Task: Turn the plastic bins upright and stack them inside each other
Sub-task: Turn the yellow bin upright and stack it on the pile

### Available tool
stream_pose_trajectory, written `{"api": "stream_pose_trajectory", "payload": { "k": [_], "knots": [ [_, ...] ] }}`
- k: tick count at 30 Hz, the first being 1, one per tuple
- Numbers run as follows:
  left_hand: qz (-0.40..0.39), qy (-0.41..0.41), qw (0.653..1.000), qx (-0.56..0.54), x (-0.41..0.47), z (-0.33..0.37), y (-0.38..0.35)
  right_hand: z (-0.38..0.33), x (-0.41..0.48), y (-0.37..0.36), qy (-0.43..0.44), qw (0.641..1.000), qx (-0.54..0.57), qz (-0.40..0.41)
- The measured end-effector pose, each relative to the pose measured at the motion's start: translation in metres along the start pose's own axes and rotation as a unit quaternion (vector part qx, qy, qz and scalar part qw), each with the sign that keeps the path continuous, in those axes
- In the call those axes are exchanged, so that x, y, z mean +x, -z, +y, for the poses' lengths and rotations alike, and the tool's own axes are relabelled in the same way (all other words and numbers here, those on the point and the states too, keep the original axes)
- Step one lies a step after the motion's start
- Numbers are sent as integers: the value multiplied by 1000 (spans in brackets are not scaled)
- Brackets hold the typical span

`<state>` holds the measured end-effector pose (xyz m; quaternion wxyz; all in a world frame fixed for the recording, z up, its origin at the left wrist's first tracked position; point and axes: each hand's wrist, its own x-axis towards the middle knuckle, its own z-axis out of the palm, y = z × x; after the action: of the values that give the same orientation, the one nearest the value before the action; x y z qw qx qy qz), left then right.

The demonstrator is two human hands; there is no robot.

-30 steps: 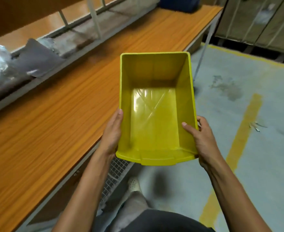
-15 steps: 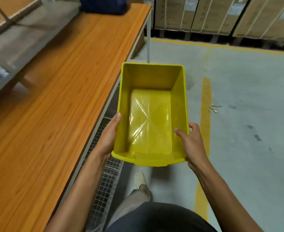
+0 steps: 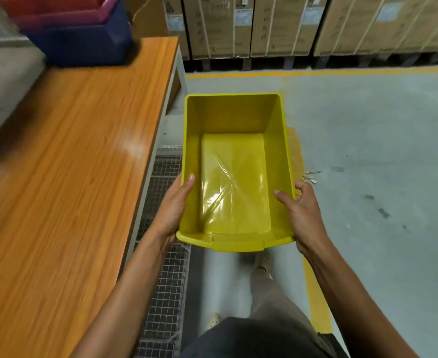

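Note:
An empty yellow plastic bin (image 3: 234, 177) is held upright in front of me, over the floor just right of the table edge. My left hand (image 3: 172, 210) grips its left wall, thumb inside. My right hand (image 3: 301, 215) grips the right wall, thumb inside too. On the far end of the table stands a stack of upright bins: a dark blue bin (image 3: 83, 43) outermost, with a purple bin (image 3: 65, 18) and a red bin (image 3: 45, 2) nested inside it.
The long orange wooden table (image 3: 65, 164) runs along my left. A wire mesh shelf (image 3: 163, 293) shows under its edge. Strapped cardboard boxes (image 3: 316, 24) line the far wall. Yellow lines (image 3: 316, 301) mark the grey concrete floor.
I have walked along the table with the yellow bin held in both hands. The stack of blue, purple and red bins at the table's far end has come closer.

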<state>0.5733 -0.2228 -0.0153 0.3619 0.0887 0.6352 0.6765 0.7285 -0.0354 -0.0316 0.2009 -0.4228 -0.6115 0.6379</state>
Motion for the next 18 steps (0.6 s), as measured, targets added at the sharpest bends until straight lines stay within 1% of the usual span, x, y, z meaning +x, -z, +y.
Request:
{"api": "stream_pose_trajectory", "payload": {
  "k": [3,5,9,14,18],
  "knots": [
    [10,-10,1000,1,57,13,-17,-16,59,1,10,999,10,-29],
    [16,-7,1000,-14,95,22,-30,-31,100,6,18,998,25,-60],
    [35,0,998,-43,165,41,-58,-64,178,13,32,994,43,-94],
    [81,-25,996,-22,240,65,-91,-101,264,16,49,992,34,-111],
    [119,-32,992,-34,288,83,-99,-121,323,4,53,991,36,-114]
  ]
}}
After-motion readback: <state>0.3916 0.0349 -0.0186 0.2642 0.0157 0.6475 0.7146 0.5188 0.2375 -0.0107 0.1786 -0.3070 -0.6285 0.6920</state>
